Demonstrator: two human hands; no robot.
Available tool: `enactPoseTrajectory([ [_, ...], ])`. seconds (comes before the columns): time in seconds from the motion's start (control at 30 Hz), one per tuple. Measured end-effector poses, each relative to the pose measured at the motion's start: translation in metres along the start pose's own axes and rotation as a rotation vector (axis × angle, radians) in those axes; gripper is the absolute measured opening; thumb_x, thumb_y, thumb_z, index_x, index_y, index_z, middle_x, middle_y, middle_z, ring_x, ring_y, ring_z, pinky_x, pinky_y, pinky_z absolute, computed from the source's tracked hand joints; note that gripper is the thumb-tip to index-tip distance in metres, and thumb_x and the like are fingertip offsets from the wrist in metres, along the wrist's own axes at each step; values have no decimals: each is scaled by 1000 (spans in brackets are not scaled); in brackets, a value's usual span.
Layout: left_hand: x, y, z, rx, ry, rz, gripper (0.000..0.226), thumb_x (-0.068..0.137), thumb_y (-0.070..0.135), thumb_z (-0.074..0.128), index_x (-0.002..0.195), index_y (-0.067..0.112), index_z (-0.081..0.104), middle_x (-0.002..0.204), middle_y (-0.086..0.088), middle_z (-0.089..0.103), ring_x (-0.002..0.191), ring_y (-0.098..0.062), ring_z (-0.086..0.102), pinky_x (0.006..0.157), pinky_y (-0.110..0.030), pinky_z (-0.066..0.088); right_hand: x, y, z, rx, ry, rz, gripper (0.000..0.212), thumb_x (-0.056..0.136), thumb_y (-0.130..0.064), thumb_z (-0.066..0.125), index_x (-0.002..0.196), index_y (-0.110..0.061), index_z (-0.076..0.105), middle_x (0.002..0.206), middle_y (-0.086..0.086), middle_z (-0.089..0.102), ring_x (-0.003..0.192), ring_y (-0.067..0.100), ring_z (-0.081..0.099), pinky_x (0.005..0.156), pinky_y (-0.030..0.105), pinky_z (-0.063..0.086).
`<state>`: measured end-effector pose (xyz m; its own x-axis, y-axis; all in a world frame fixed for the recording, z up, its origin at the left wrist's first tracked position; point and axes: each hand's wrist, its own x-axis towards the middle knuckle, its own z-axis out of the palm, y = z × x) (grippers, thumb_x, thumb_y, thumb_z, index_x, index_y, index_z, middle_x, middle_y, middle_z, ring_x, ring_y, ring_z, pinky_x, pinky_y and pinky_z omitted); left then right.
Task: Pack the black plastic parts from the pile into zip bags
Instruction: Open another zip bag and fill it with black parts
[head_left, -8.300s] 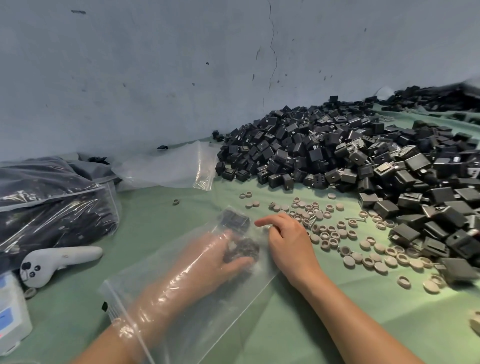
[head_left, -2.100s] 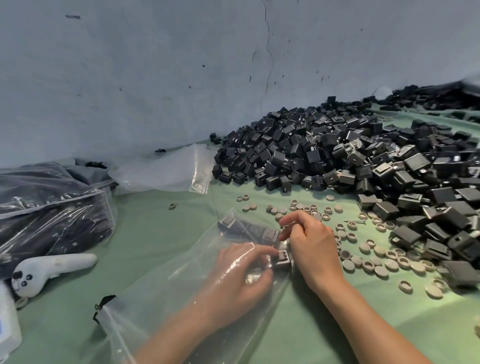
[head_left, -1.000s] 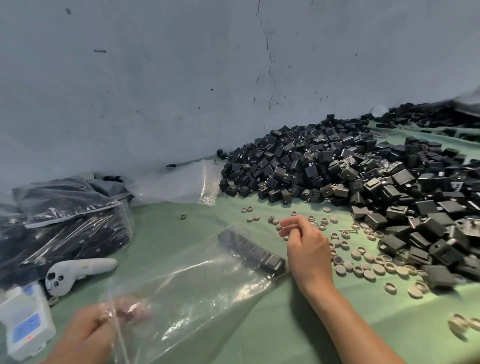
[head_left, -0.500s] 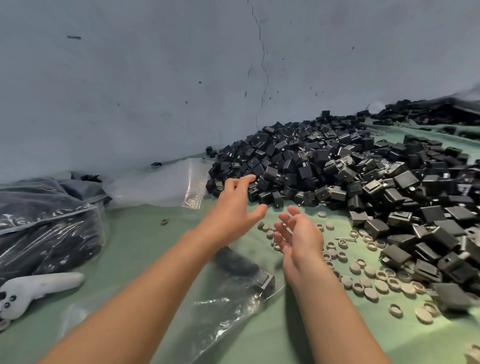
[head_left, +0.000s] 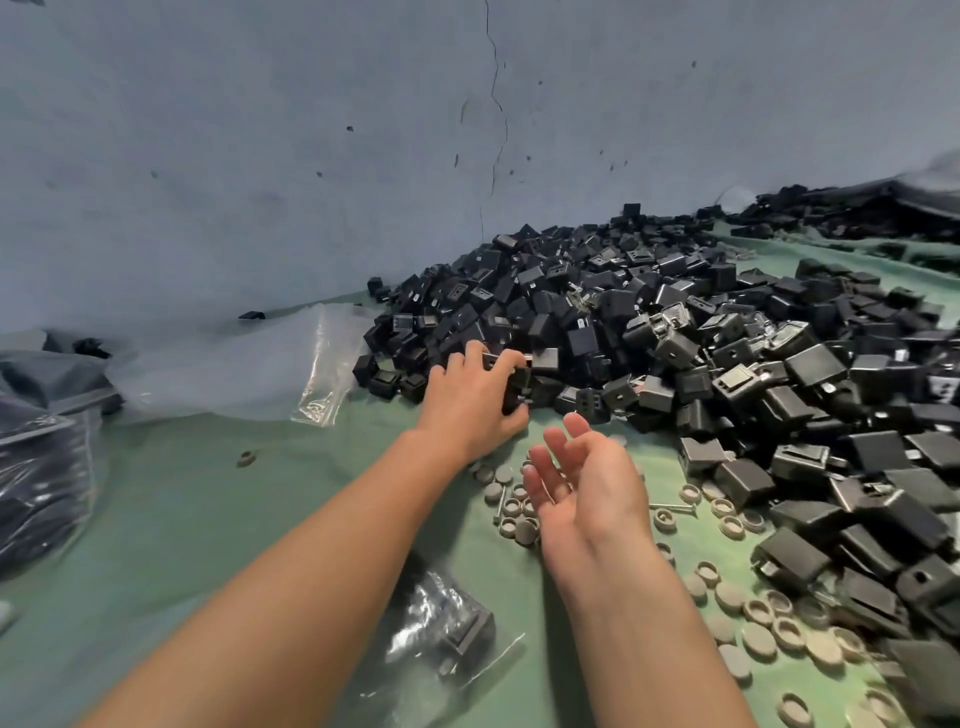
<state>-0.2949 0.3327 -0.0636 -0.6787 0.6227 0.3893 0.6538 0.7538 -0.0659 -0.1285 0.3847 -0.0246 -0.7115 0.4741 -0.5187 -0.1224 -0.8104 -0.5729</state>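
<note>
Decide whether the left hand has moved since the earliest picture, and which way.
Yes. The left hand has gone from the zip bag forward to the pile, gripping black parts.

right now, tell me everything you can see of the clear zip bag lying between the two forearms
The zip bag is clear, crinkled plastic with bright glints, lying on the green cloth low in the view. A few black parts sit bunched inside its right part. The left forearm crosses in front of its left side, so its mouth is hidden. Nothing grips it.
</note>
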Motion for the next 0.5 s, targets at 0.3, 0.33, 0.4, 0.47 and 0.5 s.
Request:
enactPoseTrajectory([
  [0.3,-4,5,0,-32,-161,-83,49,95,57,44,141,39,40,127,-10,49,112,-34,53,74,-40,40,-2,11,1,32,44,63,29,94,-2,38,91,-18,63,86,0,62,69,14,57,60,26,43],
  [0.33,-3,7,-2,-31,-180,-115,50,95,57,44,142,40,40,128,-11,51,113,-35,53,77,-41,41,-3,11,2,36,45,66,29,94,-3,39,92,-18,63,86,0,63,70,14,58,60,26,43],
  [0.4,-1,12,-6,-32,-200,-155,49,95,54,45,141,40,41,129,-12,52,114,-37,54,80,-42,43,-6,12,3,44,41,68,30,95,-4,39,92,-19,64,87,-1,63,70,14,58,61,26,43],
  [0.47,-1,14,-9,-65,-210,-160,48,93,53,47,139,40,45,129,-10,53,114,-35,55,82,-42,43,-10,13,5,45,36,66,29,95,-4,39,92,-19,64,87,-1,63,71,14,58,61,26,43],
  [0.5,-2,13,-12,-133,-215,-175,46,92,53,49,136,41,47,127,-7,55,112,-32,57,82,-40,44,-11,13,5,43,36,64,29,95,-5,39,92,-19,64,86,-1,63,71,14,58,61,26,43],
])
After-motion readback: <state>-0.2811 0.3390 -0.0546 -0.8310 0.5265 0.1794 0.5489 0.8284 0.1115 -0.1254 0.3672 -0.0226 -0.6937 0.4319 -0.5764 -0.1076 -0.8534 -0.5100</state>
